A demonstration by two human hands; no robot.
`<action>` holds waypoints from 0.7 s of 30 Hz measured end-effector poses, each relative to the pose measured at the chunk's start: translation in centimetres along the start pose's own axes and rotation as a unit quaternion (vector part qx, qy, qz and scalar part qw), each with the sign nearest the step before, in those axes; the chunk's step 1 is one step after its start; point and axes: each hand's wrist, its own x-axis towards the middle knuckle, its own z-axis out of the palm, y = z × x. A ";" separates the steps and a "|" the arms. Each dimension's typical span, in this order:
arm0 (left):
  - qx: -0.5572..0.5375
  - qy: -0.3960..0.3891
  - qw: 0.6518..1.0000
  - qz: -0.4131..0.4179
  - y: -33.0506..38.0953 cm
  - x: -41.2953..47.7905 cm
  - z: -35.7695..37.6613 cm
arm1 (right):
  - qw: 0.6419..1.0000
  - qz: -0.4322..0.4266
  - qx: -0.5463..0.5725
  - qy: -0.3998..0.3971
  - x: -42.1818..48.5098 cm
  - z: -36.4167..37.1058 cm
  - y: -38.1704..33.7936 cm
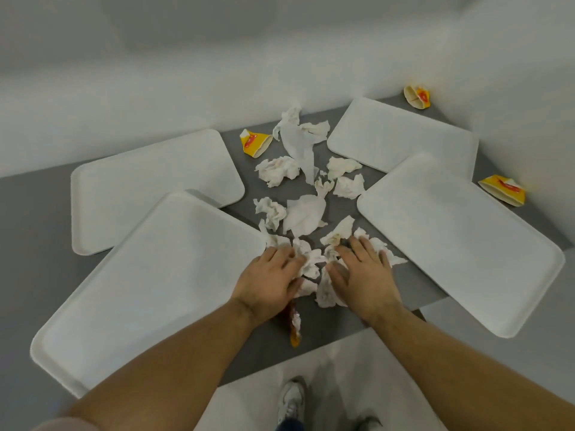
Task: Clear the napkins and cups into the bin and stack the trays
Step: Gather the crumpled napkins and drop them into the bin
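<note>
Several crumpled white napkins (pixel 300 194) lie scattered down the middle of the grey table (pixel 311 331). My left hand (pixel 267 281) and my right hand (pixel 364 272) both press palm-down on the nearest napkins (pixel 314 269), fingers curling around the paper. Several white trays lie around the pile: near left (pixel 149 284), far left (pixel 149 188), far right (pixel 401 135), near right (pixel 460 244). Crushed yellow cups lie at the back centre (pixel 255 143), the far corner (pixel 417 96) and the right edge (pixel 504 189). Another flattened cup (pixel 294 325) sits under my left wrist.
White walls close the table's back and right sides. The near trays hang over the table's front edge. My shoes (pixel 291 399) stand on the pale floor below. No bin is in view.
</note>
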 end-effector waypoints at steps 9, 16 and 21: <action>0.036 0.005 0.999 0.000 0.6 0.0 0.4 | 0.992 -0.008 0.048 0.115 -0.7 0.5 0.2; 0.041 0.013 0.999 -0.003 1.0 1.7 -0.4 | 0.995 0.016 0.000 0.099 0.3 0.8 0.7; 0.027 0.046 0.999 -0.003 0.6 2.2 -1.2 | 0.992 0.002 0.042 0.119 1.2 0.9 1.3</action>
